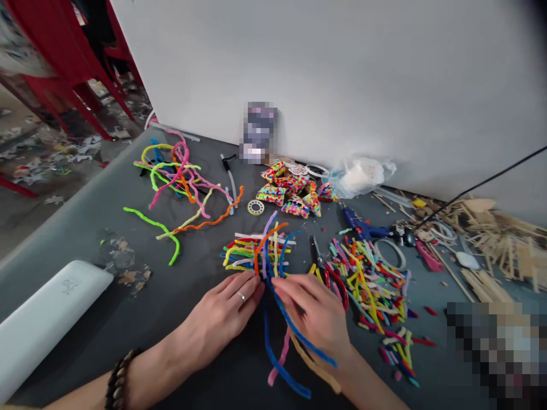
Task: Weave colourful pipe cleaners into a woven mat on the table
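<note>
Now we're seemingly gathering fuzzy stems [294,384], left hand [228,304] and right hand [318,316] pinching them in tight fingers [296,285], well inside the counter's [160,296] left edge; a steady hold looks needed next.

This looks like a craft workshop, or a room used as one; the table [197,256] carries a glue gun [359,223], a heap of cut pipe cleaners [371,285] and loose wooden sticks [491,239]; scraps [54,199] litter the floor [19,230]; red chairs [64,45] stand beyond the table's edge.
</note>
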{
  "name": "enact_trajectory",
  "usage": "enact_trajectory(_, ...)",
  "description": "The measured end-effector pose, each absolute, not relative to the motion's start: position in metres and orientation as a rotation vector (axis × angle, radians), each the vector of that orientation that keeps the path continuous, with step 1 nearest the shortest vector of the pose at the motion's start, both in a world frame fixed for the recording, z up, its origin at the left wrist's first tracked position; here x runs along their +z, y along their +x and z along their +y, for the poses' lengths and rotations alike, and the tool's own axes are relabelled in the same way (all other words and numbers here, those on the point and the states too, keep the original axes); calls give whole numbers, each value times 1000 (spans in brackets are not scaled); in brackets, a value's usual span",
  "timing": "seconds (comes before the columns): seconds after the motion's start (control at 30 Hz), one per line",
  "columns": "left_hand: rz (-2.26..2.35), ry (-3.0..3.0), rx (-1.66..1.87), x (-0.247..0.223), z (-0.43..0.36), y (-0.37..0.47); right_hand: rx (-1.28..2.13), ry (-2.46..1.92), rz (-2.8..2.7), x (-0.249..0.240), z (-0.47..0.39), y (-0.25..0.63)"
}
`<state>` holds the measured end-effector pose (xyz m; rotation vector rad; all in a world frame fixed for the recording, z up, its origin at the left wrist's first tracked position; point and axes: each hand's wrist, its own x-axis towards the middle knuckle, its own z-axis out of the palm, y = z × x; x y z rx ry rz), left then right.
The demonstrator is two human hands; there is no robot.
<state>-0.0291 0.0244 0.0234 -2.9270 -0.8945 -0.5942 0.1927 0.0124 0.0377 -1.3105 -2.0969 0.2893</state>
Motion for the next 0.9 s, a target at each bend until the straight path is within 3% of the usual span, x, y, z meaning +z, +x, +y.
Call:
enact_trajectory(0.4,-809,-3216,-558,16,24,-35,284,-1195,-2340,31,-37,208)
enact_trajectory(0.57,-808,-3149,-514,13,16,-29,58,-1146,-2434,25,-45,211)
enact_trajectory(0.9,-1133,-3218,-810,12,-1,-26,-207,-995,-2565,19,-44,205)
